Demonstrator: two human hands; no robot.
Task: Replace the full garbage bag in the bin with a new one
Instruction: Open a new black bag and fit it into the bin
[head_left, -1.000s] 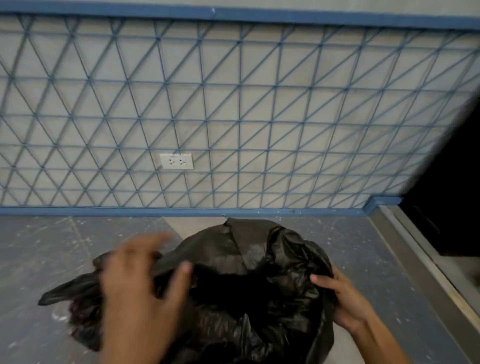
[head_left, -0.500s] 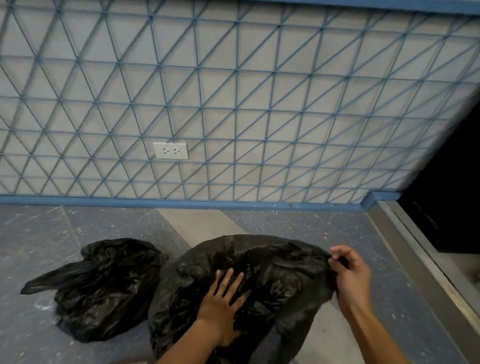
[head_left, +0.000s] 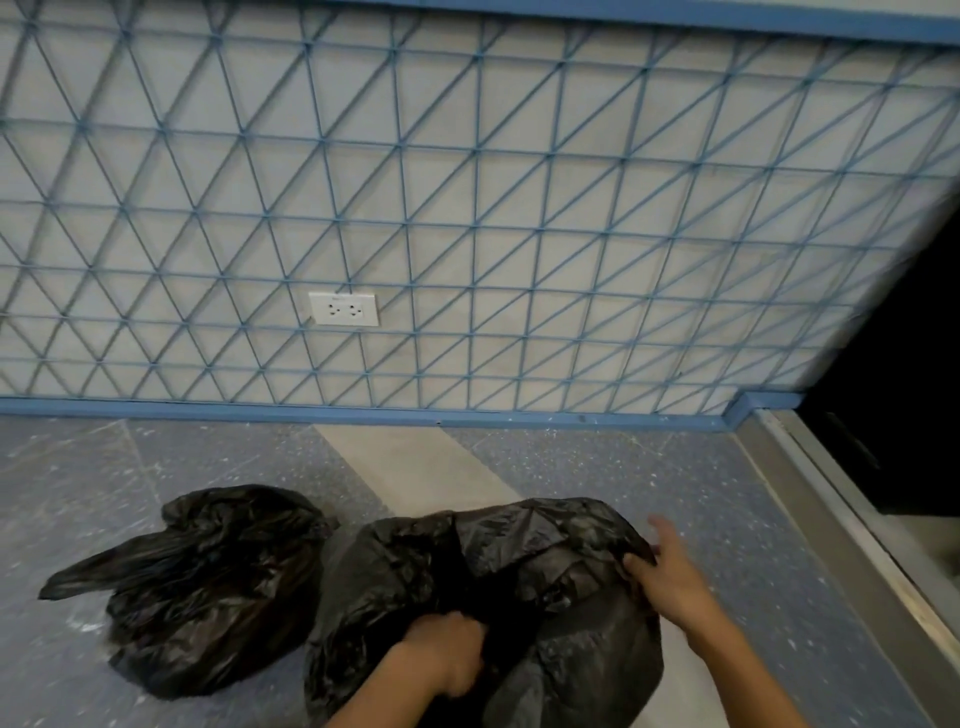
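A black garbage bag (head_left: 561, 566) is draped over the bin at the bottom centre; the bin itself is hidden under the plastic. My left hand (head_left: 447, 654) is closed, its fingers pushed down into a dark fold in the middle of that bag. At the bag's right edge my right hand (head_left: 670, 577) grips the plastic between thumb and fingers. A second black bag (head_left: 208, 587), bulging and bunched at the top, lies on the floor to the left, apart from both hands.
A wall with a blue diamond lattice (head_left: 467, 208) and a white socket (head_left: 343, 308) stands close behind. A blue skirting (head_left: 363, 413) runs along its foot. A metal threshold (head_left: 841, 519) and a dark doorway (head_left: 904, 389) are on the right. The floor is speckled grey-blue.
My left hand went from lying flat on the bag to closing inside its middle fold. My right hand slid lower along the right edge. The view tilted slightly.
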